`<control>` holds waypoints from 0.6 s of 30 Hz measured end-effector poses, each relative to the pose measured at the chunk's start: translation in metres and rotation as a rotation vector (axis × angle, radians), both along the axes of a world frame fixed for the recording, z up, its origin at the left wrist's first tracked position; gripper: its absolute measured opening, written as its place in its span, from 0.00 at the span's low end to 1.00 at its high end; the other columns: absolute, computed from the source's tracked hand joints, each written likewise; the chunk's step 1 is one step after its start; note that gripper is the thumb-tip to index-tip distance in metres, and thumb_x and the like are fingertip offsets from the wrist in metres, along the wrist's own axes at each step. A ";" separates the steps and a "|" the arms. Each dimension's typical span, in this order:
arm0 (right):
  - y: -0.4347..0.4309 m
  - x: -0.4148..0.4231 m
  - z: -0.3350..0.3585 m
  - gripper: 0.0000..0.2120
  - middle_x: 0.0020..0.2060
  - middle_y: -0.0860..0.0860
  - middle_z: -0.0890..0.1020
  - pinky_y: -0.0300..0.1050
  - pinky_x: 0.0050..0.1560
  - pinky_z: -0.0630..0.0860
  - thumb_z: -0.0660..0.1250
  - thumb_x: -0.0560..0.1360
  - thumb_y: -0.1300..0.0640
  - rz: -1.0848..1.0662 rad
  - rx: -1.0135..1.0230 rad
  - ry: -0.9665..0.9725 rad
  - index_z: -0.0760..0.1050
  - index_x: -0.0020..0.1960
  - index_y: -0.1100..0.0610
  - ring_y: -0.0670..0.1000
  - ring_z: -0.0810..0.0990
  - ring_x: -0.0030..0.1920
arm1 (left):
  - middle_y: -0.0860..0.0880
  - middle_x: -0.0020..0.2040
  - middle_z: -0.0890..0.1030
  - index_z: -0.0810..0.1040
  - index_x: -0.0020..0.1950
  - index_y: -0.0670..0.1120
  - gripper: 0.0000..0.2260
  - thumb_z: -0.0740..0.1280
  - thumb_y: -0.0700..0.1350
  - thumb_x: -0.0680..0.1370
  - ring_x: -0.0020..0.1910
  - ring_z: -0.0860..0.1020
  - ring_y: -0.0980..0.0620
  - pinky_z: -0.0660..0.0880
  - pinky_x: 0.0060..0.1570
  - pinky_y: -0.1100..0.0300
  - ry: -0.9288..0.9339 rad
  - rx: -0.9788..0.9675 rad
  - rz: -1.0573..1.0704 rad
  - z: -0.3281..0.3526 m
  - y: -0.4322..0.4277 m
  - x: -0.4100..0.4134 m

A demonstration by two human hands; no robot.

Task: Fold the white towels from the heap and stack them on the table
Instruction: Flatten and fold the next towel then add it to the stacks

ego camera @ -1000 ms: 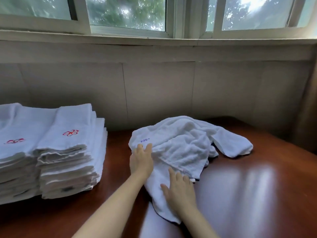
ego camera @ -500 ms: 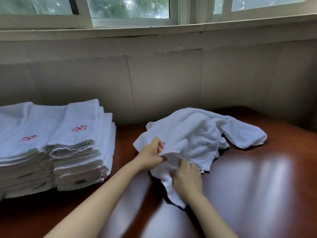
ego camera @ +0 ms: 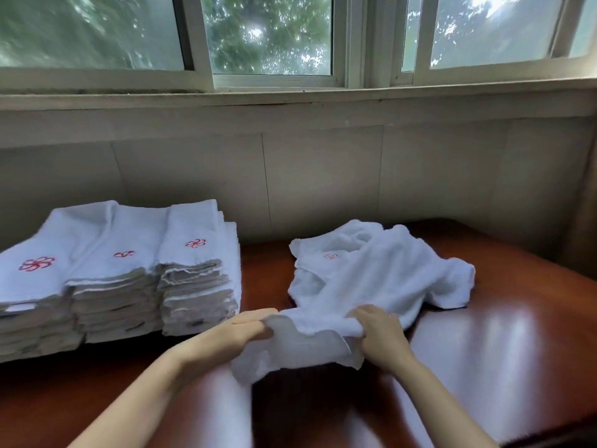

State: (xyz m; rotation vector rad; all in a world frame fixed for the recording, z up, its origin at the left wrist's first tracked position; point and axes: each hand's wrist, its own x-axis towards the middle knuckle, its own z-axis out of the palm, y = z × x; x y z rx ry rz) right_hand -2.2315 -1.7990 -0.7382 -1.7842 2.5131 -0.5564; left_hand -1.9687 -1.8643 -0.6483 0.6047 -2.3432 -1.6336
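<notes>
L hand and R hand each grip near edge of white towel, fingers curled into cloth. Towel lies rumpled on table, centre-right. Folded stacks sit apart at left, below window.

Two bare forearms entered from the bottom of the frame, no sleeves visible anywhere up to the frame edge. Left hand and right hand were both bare: no gloves, rings, watch or wristbands. Nails short, unpainted as far as visible. Slight motion blur on the left forearm.
</notes>
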 end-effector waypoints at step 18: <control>0.031 0.140 0.007 0.09 0.48 0.49 0.76 0.47 0.41 0.70 0.53 0.80 0.56 0.251 -0.100 0.286 0.71 0.53 0.54 0.52 0.72 0.53 | 0.37 0.42 0.77 0.76 0.46 0.34 0.11 0.67 0.42 0.71 0.43 0.76 0.41 0.71 0.42 0.50 -0.057 0.099 1.592 -0.106 -0.046 0.221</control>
